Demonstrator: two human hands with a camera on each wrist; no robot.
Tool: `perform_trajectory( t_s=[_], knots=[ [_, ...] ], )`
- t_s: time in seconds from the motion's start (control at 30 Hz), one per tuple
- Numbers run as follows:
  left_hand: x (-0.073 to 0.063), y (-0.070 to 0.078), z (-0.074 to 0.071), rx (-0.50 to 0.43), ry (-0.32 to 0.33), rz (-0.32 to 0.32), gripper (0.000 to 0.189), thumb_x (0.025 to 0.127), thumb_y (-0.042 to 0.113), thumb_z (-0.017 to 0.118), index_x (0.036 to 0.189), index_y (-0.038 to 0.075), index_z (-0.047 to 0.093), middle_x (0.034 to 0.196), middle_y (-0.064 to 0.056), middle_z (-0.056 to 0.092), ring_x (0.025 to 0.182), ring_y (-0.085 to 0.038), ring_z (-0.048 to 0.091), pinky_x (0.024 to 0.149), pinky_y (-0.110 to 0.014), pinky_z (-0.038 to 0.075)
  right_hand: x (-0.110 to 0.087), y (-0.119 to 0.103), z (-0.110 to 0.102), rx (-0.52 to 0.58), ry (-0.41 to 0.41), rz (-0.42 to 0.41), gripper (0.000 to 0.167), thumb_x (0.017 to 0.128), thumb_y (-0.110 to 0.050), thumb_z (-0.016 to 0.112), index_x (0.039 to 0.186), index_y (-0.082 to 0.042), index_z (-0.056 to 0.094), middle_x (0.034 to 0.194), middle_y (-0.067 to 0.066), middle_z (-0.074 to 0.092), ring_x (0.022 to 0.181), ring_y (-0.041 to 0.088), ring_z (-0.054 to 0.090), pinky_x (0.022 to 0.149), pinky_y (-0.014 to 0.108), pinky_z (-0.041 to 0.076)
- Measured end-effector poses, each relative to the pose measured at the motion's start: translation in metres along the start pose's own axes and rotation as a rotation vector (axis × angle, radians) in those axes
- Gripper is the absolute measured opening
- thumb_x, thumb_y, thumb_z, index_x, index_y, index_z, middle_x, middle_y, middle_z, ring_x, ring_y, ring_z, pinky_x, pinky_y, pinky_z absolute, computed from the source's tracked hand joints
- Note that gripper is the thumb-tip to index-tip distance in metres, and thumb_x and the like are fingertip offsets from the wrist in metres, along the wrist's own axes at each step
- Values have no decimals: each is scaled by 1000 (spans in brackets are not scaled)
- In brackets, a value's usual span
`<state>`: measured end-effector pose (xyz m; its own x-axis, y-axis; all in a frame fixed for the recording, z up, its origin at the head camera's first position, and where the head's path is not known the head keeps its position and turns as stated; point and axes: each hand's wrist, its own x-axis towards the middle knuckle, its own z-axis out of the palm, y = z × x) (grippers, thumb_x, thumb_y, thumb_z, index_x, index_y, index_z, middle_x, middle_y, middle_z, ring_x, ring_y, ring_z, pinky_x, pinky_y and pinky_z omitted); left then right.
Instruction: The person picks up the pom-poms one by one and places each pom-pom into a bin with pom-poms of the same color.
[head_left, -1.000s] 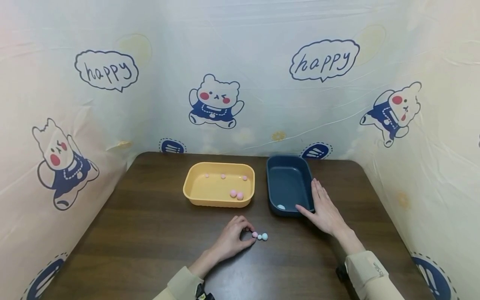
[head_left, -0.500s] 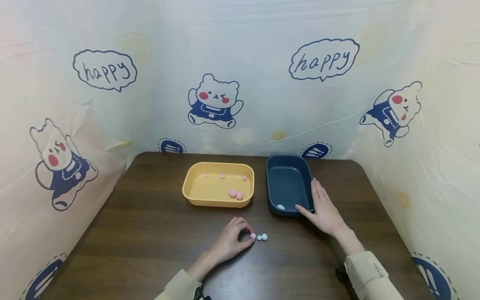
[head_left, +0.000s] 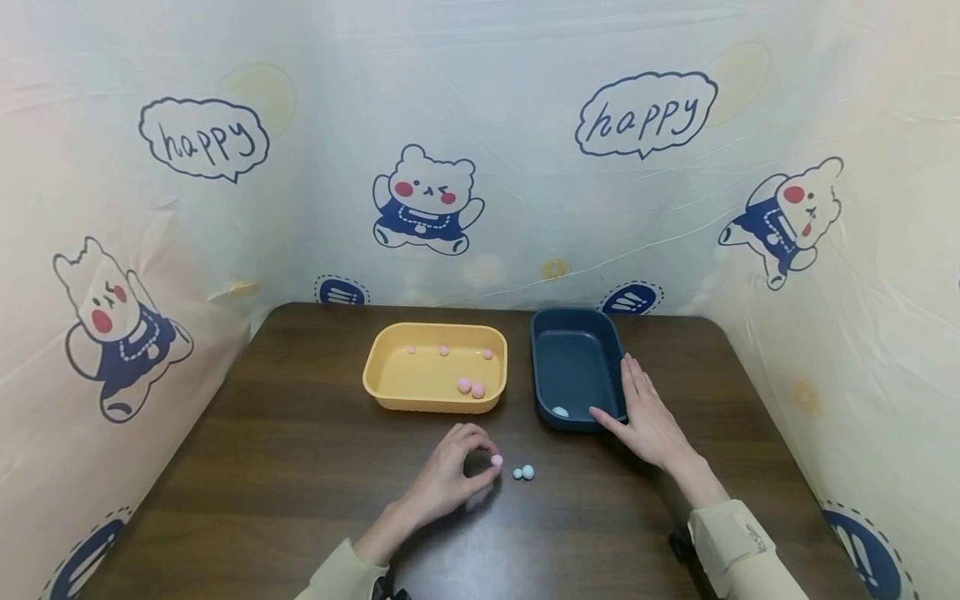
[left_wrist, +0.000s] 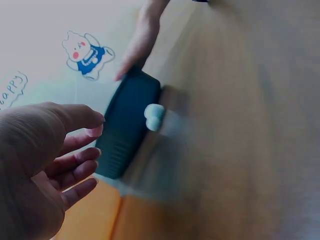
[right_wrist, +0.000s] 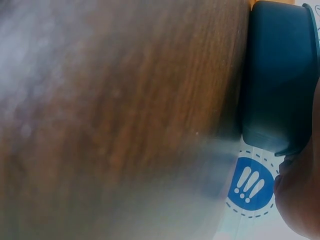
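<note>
Between thumb and forefinger, my left hand [head_left: 450,471] pinches a small pink ball [head_left: 497,460] just above the table, in front of the yellow tray. In the left wrist view the left hand [left_wrist: 45,155] hides most of that ball. Just to its right, two pale blue balls [head_left: 528,472], one larger than the other, lie side by side on the wood. My right hand [head_left: 651,421] rests with straight fingers against the right side of the dark blue tray [head_left: 542,375]. One pale blue ball [head_left: 560,412] lies in that tray's near left corner.
The yellow tray [head_left: 435,406] stands left of the dark blue one and holds several pink balls [head_left: 477,390] of differing sizes. Both trays stand toward the back of the brown wooden table [head_left: 285,467]. A printed curtain [head_left: 525,208] encloses the table at the back and sides.
My left hand has taken hold of the pink ball beside the blue ones, drawn it left and raised it slightly. The right hand and both trays have stayed in place.
</note>
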<state>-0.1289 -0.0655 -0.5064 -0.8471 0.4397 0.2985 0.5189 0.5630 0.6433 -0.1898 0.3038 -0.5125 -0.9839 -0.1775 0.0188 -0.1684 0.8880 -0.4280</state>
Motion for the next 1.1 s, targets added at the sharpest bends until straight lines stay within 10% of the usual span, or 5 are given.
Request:
perform_trajectory(
  t_s=[0.43, 1.1],
  knots=[
    [38, 9, -9, -26, 14, 29, 19, 94, 14, 88, 109, 12, 78, 115, -2, 74, 114, -21, 67, 107, -46, 57, 0, 1, 0, 8, 0, -1, 115, 105, -70, 59, 176, -1, 0, 185, 25, 3, 172, 47, 9, 137, 68, 17],
    [97, 11, 17, -73, -17, 14, 18, 101, 19, 81, 116, 9, 79, 118, -8, 73, 118, -28, 66, 106, -43, 59, 2, 1, 1, -2, -7, 28, 116, 104, -70, 59, 176, -2, -1, 185, 26, 4, 170, 51, 12, 135, 71, 20]
  ],
)
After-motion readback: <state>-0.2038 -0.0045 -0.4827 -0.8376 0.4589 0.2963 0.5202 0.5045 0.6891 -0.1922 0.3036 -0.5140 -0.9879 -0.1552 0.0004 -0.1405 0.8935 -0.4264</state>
